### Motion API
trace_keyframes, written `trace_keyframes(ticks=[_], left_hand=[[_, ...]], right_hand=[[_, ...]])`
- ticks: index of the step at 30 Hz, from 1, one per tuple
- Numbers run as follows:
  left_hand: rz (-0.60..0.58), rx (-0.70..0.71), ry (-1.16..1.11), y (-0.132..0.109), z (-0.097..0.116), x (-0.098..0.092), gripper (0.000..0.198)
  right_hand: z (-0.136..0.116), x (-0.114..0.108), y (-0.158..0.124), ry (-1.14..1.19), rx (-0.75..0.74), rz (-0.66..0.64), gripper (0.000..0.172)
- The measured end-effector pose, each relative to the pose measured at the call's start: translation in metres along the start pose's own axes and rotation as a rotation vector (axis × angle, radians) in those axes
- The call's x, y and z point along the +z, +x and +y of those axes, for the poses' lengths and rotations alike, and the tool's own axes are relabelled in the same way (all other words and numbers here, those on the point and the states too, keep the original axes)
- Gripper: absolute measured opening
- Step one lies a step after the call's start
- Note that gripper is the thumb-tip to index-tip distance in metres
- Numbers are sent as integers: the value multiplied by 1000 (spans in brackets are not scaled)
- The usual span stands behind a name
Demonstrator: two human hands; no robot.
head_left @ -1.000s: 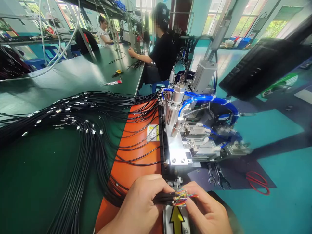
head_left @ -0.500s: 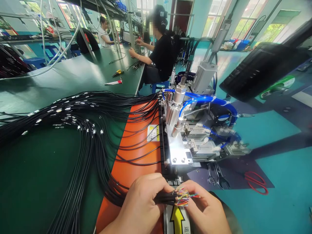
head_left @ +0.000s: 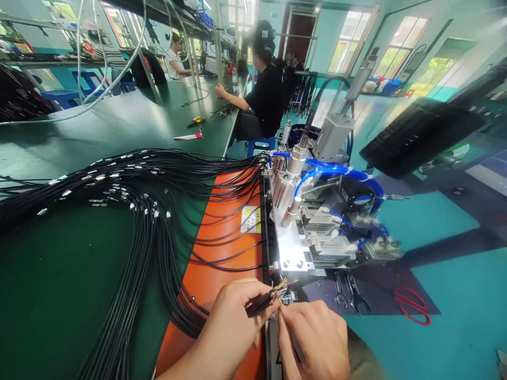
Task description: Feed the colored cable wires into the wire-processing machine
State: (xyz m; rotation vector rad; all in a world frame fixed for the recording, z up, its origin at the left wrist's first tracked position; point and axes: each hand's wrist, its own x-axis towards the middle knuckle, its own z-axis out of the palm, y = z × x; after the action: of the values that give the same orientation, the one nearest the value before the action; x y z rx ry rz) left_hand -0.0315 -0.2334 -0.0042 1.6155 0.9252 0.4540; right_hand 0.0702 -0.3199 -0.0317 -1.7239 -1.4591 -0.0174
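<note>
A: Which way's that cable running?
B: Left hand (head_left: 233,324) is clamping the black cable (head_left: 259,304), slanting up-right, colored wires (head_left: 283,288) fanning off its end; right hand (head_left: 312,340) is pinching one, just beside.

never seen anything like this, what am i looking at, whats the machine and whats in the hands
This view comes from a camera worn on a person's head, looking down at their own hands. The left hand grips the end of a black cable, with thin coloured wires fanned out from it. The right hand reaches up to those wires and seems to pinch them. Beside the hands stands a metal machine with blue air hoses. Many more black cables lie across a green bench and an orange mat. Two wrenches and red scissors lie nearby, and a co-worker sits further along.
</note>
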Motion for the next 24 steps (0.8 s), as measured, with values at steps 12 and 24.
trace_keyframes(ticks=[12, 24], left_hand=[[-36, 76, 61, -2, 0, 0, 10], [-125, 22, 150, -2, 4, -1, 10]], right_hand=[[15, -16, 5, 340, 419, -405, 29], [20, -18, 7, 392, 368, -452, 20]])
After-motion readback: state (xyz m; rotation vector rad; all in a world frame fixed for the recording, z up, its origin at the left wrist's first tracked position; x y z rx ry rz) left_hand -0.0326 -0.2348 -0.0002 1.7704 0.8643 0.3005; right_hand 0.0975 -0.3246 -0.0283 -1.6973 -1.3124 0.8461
